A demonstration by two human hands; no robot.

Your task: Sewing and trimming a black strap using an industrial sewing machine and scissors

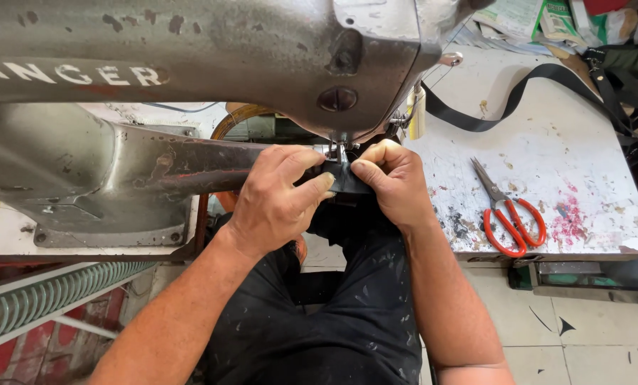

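Note:
A worn grey industrial sewing machine (pixel 191 43) fills the top and left of the head view, its long narrow arm (pixel 183 167) reaching right under the needle (pixel 342 151). A small piece of black material (pixel 346 180) lies on the arm's tip beneath the needle. My left hand (pixel 276 199) wraps over the arm and pinches the black piece from the left. From the right, my right hand (pixel 394 182) pinches the same piece, thumb and fingers closed on its edge. Most of the piece is hidden under my fingers.
Red-handled scissors (pixel 508 210) lie on the stained white table (pixel 568 142) to the right. A black strap (pixel 518 89) runs across the table toward bags and papers at the back right. My legs in black trousers (pixel 347 314) are below, over a tiled floor (pixel 590 335).

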